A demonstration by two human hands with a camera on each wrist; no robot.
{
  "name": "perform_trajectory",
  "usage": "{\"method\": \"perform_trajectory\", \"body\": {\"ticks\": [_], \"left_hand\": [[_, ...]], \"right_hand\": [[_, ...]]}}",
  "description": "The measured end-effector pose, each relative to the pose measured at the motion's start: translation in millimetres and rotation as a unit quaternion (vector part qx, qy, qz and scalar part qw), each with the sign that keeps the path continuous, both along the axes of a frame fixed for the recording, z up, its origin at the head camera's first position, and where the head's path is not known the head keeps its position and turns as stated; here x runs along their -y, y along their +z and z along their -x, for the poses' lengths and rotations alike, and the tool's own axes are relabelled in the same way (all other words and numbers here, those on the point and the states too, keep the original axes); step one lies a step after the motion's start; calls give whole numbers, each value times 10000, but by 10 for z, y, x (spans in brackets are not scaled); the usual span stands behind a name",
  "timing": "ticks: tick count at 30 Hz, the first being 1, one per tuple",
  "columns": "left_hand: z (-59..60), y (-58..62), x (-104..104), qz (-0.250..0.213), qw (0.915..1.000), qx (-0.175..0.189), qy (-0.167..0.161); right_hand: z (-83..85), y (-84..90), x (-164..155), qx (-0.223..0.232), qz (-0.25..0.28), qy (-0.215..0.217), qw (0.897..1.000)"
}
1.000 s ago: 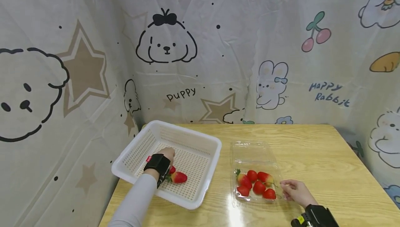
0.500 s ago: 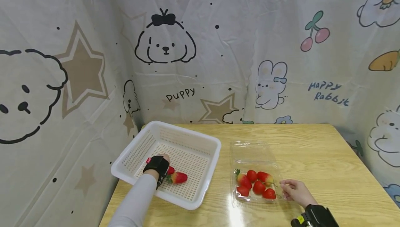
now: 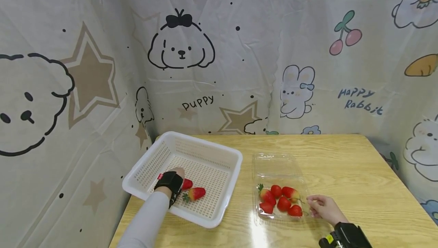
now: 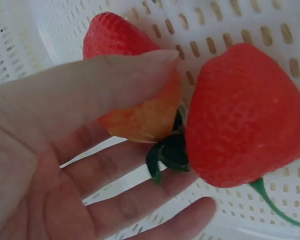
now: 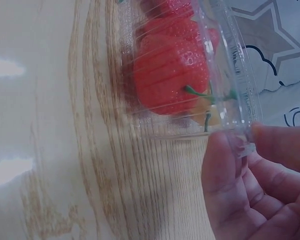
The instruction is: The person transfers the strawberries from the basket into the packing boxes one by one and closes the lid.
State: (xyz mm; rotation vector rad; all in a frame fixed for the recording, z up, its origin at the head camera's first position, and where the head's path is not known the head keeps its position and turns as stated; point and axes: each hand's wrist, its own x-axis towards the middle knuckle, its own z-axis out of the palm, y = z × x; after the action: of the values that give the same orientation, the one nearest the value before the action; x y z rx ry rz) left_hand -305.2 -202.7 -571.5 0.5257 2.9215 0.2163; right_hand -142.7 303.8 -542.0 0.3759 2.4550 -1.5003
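Note:
In the head view my left hand (image 3: 178, 172) is down inside a white plastic basket (image 3: 234, 172). Seen from the left wrist, its thumb lies across a red and orange strawberry (image 4: 117, 37) with dark green leaves, and fingers pass behind the fruit, holding it. A redder strawberry (image 4: 247, 117) with a thin green stem is beside it. Another leafy strawberry (image 3: 197, 193) lies on the basket floor. My right hand (image 3: 325, 208) pinches the edge of a clear plastic box (image 3: 273, 168) between thumb and fingers. Several strawberries (image 5: 172, 72) are in that box.
Basket and box stand side by side on a wooden table (image 3: 345, 168), the box's clear lid folded back. A printed curtain (image 3: 239, 69) hangs behind the table and along its sides.
My left hand has drawn back a little to the left within the basket, showing more of the strawberries beside it. My right hand keeps its place at the box edge.

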Motion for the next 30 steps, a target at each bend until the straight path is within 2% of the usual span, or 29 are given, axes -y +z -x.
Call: {"method": "perform_trajectory", "body": {"ticks": [1, 2, 3, 4, 5, 6, 7, 9, 11, 12, 13, 15, 19, 25, 30], "left_hand": [[175, -258, 77, 145, 9999, -54, -48], [301, -415, 118, 257, 9996, -69, -36], [428, -544, 128, 311, 9994, 94, 119], [522, -607, 120, 330, 9988, 255, 270], [542, -564, 84, 320, 9979, 387, 400], [446, -339, -22, 380, 9958, 523, 648], [324, -109, -97, 321, 9964, 453, 642], [81, 362, -269, -105, 9959, 424, 789], [-61, 651, -383, -591, 9952, 138, 761], [-94, 739, -429, -868, 9934, 4, 756], [-113, 803, -474, -1113, 9908, -122, 761], [-78, 866, -569, -1650, 9821, -332, 839], [-48, 1014, -778, -2445, 9628, -911, 709], [-124, 1307, -1177, -2979, 9386, -1740, -4], [-261, 1479, -1538, -3107, 9258, -2015, -756]], "right_hand": [[-2, 3, 4, 22, -3, -14, 10000], [-3, 6, 7, 35, -1, -21, 10000], [-5, 10, 11, 41, -2, -32, 10000], [-7, 13, 13, 45, -5, -34, 10000], [-10, 14, 16, 53, 1, -42, 10000], [-10, 15, 17, 55, -1, -43, 10000], [-12, 16, 19, 61, 0, -51, 10000], [-13, 17, 22, 60, -2, -66, 10000], [-14, 20, 24, 57, -13, -66, 10000], [-15, 23, 26, 54, -21, -66, 10000], [-15, 27, 28, 44, -22, -66, 10000], [-17, 35, 33, 37, -19, -91, 9999], [-20, 38, 38, 62, -1, -100, 9999], [-21, 28, 30, 65, -14, -104, 9999], [-20, 38, 34, 43, -31, -109, 9999]]}}
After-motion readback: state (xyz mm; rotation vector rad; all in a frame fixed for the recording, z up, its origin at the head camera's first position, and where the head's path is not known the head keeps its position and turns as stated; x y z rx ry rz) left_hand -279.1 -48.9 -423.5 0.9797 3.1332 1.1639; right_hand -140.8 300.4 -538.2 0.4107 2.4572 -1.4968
